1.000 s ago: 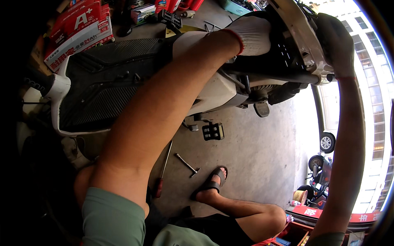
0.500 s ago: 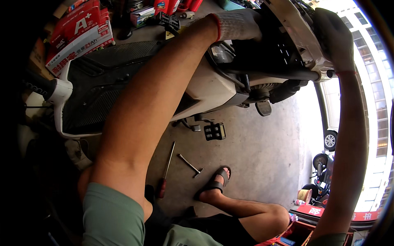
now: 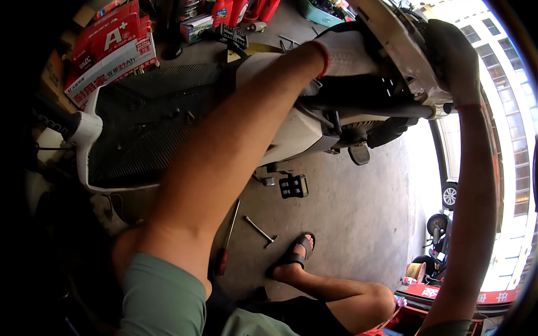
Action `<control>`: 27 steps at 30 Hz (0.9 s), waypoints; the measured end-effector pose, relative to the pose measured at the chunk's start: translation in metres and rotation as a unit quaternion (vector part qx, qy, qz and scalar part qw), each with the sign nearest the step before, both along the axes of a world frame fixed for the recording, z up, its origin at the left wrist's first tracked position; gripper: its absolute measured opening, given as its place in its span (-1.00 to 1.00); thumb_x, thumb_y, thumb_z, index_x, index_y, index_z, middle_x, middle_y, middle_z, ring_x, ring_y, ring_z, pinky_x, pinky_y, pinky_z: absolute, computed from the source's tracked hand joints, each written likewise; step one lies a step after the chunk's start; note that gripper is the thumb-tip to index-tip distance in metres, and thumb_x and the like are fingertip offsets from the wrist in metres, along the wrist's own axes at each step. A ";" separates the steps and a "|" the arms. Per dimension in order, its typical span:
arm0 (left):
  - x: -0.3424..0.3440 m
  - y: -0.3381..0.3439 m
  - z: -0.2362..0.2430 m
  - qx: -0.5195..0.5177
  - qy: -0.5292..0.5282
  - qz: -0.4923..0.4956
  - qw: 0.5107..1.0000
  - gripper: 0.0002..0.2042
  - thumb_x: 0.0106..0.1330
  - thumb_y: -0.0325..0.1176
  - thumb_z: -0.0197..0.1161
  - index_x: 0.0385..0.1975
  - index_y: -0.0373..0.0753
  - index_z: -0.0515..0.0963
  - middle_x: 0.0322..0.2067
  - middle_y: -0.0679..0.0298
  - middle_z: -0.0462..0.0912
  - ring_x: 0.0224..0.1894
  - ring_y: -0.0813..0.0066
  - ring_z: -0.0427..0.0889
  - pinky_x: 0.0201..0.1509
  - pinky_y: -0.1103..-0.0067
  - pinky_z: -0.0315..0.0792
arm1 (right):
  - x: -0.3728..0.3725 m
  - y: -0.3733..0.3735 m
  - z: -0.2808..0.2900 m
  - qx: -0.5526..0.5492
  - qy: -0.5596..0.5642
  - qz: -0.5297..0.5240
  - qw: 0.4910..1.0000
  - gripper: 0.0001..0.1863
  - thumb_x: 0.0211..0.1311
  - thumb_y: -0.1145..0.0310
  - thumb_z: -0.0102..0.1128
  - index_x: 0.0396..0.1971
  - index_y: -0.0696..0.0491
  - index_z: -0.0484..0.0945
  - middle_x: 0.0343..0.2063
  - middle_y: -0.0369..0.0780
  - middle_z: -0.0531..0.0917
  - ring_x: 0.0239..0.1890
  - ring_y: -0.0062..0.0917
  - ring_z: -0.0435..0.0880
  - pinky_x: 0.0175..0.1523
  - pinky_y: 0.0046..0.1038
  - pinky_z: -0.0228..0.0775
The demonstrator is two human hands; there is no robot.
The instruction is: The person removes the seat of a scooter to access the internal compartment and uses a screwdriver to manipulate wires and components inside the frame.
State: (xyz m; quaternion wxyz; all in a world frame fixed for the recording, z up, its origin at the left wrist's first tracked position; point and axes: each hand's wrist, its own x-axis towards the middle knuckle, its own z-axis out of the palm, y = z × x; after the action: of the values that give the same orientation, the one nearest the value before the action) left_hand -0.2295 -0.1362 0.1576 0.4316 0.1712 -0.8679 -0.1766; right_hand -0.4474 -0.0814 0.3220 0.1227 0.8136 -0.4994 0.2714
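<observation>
A white and black electric scooter [image 3: 291, 134] with pedals stands across the upper part of the view. My left hand [image 3: 350, 53], in a pale knit glove with a red cuff, reaches into its dark open seat area. Its fingers are hidden behind a white tail panel [image 3: 386, 33]. At the panel's outer side is my gloved right hand [image 3: 457, 64], curled around the edge and mostly in shadow. Between the hands and the body runs a dark tube [image 3: 375, 108]. A black ribbed footboard [image 3: 134, 134] lies beyond my left forearm.
On the concrete floor lie a long screwdriver [image 3: 223, 260] with a red handle and a T-handle wrench [image 3: 259, 231]. Red and white cartons [image 3: 112, 50] stand at the far left, and a teal bin [image 3: 322, 15] at the back. A red toolbox [image 3: 400, 320] is by my knee.
My left hand has moved right and slightly down, deeper behind the white panel. My right hand stays at the panel's outer side. The view has shifted slightly.
</observation>
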 end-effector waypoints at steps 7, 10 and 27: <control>-0.032 0.007 -0.026 -0.066 0.009 0.214 0.975 -0.61 0.34 -0.31 0.01 0.12 -0.08 0.60 -0.03 0.14 0.74 0.11 0.16 0.68 0.28 0.23 0.38 | 0.024 0.017 -0.002 -0.098 0.009 -0.027 0.995 -0.75 0.46 0.27 0.18 -0.06 0.06 0.72 -0.20 -0.20 0.78 -0.18 -0.63 0.74 -0.03 -0.48 0.57; -0.045 0.014 -0.034 -0.011 0.185 0.172 0.968 -0.55 0.36 -0.28 0.10 0.24 -0.21 0.43 0.16 0.03 0.55 0.28 0.08 0.49 0.38 0.21 0.29 | 0.026 0.024 0.001 0.024 -0.269 -0.023 0.963 -0.70 0.53 0.27 0.12 -0.03 0.17 0.69 -0.16 -0.24 0.75 -0.09 -0.59 0.70 0.10 -0.52 0.51; -0.034 -0.010 -0.071 -0.024 0.069 0.116 0.991 -0.57 0.50 -0.29 0.08 0.34 -0.15 0.39 0.31 0.15 0.47 0.37 0.19 0.41 0.49 0.25 0.22 | 0.038 0.045 0.016 0.025 -0.411 0.014 0.911 -0.72 0.16 0.64 -0.03 -0.25 0.22 0.68 -0.29 -0.19 0.76 -0.25 -0.55 0.71 -0.05 -0.52 0.53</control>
State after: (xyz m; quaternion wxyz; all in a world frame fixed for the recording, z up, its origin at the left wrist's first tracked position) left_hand -0.2631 -0.1465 0.0864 0.5119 0.2481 -0.8142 -0.1159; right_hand -0.4091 -0.0365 0.3381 -0.1181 0.6395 -0.5010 0.5711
